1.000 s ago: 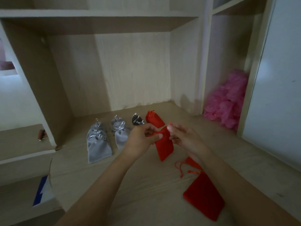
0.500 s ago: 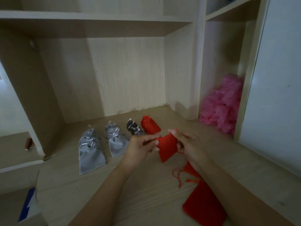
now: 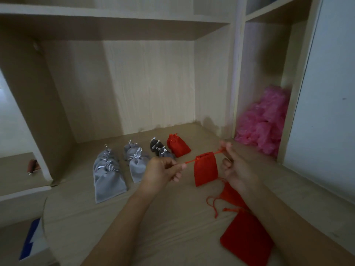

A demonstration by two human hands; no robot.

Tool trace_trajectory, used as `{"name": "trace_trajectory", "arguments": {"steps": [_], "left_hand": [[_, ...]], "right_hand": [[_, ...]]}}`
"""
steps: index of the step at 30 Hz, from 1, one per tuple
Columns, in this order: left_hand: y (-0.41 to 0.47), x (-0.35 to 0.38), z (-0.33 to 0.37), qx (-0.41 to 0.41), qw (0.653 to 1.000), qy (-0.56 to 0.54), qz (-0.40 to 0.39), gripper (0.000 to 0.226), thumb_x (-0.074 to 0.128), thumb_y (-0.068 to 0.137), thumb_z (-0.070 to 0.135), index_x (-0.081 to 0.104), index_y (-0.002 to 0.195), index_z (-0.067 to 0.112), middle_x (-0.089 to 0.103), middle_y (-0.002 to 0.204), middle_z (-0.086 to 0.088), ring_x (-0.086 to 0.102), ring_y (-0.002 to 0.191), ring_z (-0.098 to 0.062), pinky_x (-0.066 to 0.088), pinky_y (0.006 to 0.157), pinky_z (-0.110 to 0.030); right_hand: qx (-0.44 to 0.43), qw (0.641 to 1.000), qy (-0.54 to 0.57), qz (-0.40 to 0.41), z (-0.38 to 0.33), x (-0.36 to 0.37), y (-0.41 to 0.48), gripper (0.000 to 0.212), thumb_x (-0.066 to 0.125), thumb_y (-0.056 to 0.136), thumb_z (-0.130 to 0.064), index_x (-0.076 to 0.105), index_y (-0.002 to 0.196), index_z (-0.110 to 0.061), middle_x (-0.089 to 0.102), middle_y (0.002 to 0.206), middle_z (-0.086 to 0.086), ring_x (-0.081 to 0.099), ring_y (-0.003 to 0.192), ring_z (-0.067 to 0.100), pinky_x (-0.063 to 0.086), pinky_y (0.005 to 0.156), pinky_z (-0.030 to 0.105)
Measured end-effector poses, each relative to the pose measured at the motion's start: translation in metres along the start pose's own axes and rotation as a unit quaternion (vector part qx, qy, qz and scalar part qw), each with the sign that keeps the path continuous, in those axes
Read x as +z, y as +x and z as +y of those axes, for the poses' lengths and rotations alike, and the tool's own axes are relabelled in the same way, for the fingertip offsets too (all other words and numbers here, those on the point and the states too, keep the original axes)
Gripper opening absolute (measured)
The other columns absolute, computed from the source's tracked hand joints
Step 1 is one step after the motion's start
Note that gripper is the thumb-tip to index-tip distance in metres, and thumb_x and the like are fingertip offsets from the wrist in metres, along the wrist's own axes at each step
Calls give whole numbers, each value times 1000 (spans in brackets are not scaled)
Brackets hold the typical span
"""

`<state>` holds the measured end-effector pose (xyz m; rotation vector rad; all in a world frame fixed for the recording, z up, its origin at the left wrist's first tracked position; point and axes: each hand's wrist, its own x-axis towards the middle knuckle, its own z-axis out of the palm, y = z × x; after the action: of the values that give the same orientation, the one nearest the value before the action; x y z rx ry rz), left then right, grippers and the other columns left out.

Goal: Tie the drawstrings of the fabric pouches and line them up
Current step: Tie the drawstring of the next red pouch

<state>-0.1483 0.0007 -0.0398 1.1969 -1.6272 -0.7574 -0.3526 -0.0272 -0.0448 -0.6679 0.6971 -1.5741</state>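
A red pouch [image 3: 205,168] hangs in the air between my hands, held by its drawstrings. My left hand [image 3: 163,170] pinches the left string and my right hand [image 3: 233,166] pinches the right string, both stretched taut sideways. On the wooden shelf behind stand tied pouches in rows: grey ones [image 3: 108,177] at the left, more grey ones [image 3: 137,160], dark ones [image 3: 160,149], and one red tied pouch [image 3: 177,144]. Two loose red pouches, one [image 3: 246,241] near me and one [image 3: 231,196] partly under my right forearm, lie flat with their strings spread.
The wooden shelf surface [image 3: 153,217] is walled at the back and left. A heap of pink plastic [image 3: 265,123] fills the compartment at the right. A white door panel [image 3: 326,112] stands at the far right. A blue and white box [image 3: 33,240] lies low at the left.
My hands have moved apart from the pouch's mouth, drawing its two strings out sideways so the pouch now hangs between them. The view has tilted slightly.
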Motion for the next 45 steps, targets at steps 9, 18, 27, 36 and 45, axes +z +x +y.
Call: {"name": "trace_trajectory", "arguments": {"steps": [9, 18, 27, 36, 45], "left_hand": [[-5, 6, -2, 49, 989, 113, -80, 28, 59, 91, 21, 53, 64, 20, 66, 59, -2, 61, 55, -12, 48, 57, -24], [-1, -4, 8, -33, 988, -150, 26, 31, 47, 94, 6, 50, 64, 7, 68, 74, -2, 61, 65, -8, 47, 54, -18], [-4, 2, 16, -83, 933, -348, 22, 25, 50, 93, 16, 52, 68, 12, 60, 59, 2, 47, 46, -4, 38, 43, -13], [-6, 5, 13, -117, 928, -355, 0, 23, 59, 85, 1, 60, 107, 2, 71, 72, -2, 62, 56, -3, 53, 54, -16], [-12, 8, 13, -97, 941, -307, -100, 18, 62, 73, 11, 76, 81, 18, 65, 65, 4, 59, 61, -1, 54, 62, -17]], "right_hand": [[16, 991, 129, 38, -14, -15, 6, 40, 43, 98, -24, 68, 68, -16, 60, 55, -9, 40, 33, -1, 31, 34, 8], [10, 998, 63, 12, -13, 2, -1, 13, 53, 93, -23, 62, 88, -15, 58, 53, -9, 53, 43, -1, 42, 43, 8], [49, 992, 8, -119, 13, 22, -23, 22, 49, 89, 6, 62, 104, -2, 74, 87, 9, 71, 81, 12, 55, 66, 16], [-37, 956, -219, -193, 14, 36, -41, 14, 70, 74, -18, 73, 85, -11, 66, 79, 6, 51, 53, 2, 35, 48, 12], [-62, 937, -237, -248, 19, 35, -38, 16, 73, 65, -18, 77, 81, -15, 70, 105, 0, 63, 103, 8, 50, 88, 20]]}}
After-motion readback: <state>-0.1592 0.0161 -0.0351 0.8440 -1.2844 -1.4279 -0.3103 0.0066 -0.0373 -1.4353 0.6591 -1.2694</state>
